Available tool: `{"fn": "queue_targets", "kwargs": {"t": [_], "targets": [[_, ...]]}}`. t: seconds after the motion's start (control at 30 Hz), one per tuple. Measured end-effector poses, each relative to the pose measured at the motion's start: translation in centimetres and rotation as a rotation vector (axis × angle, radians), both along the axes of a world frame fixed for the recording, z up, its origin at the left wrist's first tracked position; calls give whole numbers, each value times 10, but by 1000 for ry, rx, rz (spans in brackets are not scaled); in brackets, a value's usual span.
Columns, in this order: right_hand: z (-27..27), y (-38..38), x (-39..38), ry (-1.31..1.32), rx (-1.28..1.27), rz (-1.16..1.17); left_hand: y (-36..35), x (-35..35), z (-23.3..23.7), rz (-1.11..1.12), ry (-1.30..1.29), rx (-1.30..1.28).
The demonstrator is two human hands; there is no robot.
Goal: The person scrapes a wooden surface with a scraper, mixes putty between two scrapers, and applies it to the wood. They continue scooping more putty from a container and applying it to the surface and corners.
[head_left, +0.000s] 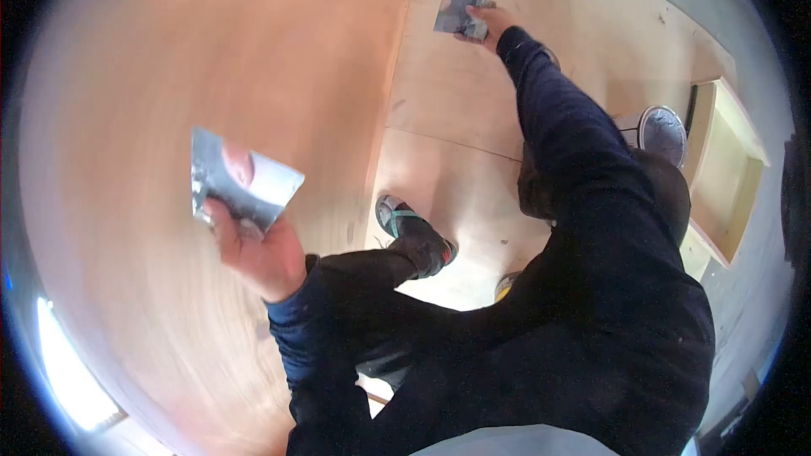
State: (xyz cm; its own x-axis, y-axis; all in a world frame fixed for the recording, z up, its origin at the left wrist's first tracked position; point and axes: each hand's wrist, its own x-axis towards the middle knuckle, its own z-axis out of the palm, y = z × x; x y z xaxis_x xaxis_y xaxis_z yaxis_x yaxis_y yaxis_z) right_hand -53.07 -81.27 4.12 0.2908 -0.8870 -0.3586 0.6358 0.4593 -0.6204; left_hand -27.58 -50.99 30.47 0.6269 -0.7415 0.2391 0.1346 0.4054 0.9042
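Observation:
My left hand (269,255) is closed on a wide metal putty knife (272,183), whose shiny blade points up and carries a reflection. Behind that blade, close by, is a smooth wooden panel (169,67). Stretched far out at the top, my right hand (498,24) grips a second metal putty knife (454,10). Grey smears mark this second blade near the fingers. It overlaps the pale wooden board surface (473,84) in this view.
A bucket (664,137) with grey material in its round top stands right of my right arm. Beside it is a shallow wooden box frame (731,181). My foot in a strapped sandal (410,224) rests on the boards. A bright opening (72,363) shows at lower left.

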Motion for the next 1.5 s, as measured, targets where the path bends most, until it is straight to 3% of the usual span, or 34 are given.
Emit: {"fn": "queue_targets", "kwargs": {"t": [0.17, 0.23, 0.5, 0.57, 0.63, 0.7, 0.77, 0.8, 0.87, 0.9, 0.97, 1.0, 1.07, 1.1, 1.13, 1.2, 1.27, 1.37, 1.5], "targets": [[-78, -26, 33, -45, 110, -27, -38, 9, -14, -11, -89, 145], [-89, -24, 53, -13, 167, 25, -35, 21, -20, 91, -127, 172], [-124, -67, 82, 176, 174, 56, -65, 34, -26, 89, -116, 232], [-141, -87, 80, 203, 185, 39, -79, 35, -33, -61, 2, 200], [-147, -92, 91, 225, 163, 22, -67, 25, -32, 6, 38, 181], [-188, -110, 104, 246, 162, -4, -69, 20, -32, 125, 41, 183], [-267, -141, 125, 889, -572, 202, -73, 20, -31, 191, 51, 191], [-269, -147, 128, 885, -568, 203, -77, 20, -30, 191, 52, 205], [-265, -157, 134, 760, -300, 239, -90, 22, -34, 188, 52, 226], [-255, -157, 136, 757, -296, 241, -92, 24, -36, 115, 54, 225], [-186, -144, 132, 411, 353, 101, -94, 28, -38, 46, 53, 227], [-233, -151, 125, 409, 358, 107, -92, 29, -38, 63, 53, 238], [-315, -183, 153, 976, -296, 333, -94, 28, -37, 81, 52, 255], [-328, -186, 156, 974, -294, 338, -95, 24, -34, 199, -40, 337], [-332, -189, 156, 966, -333, 325, -98, 23, -35, 314, -130, 419], [-342, -190, 156, 956, -373, 314, -95, 30, -42, 271, -163, 370], [-330, -186, 151, 611, -158, 181, -92, 32, -43, 230, -197, 319], [-316, -190, 154, 683, -96, 161, -93, 28, -40, 178, -217, 317], [-261, -187, 155, 611, 85, 151, -106, 10, -33, 349, -285, 415]]}}
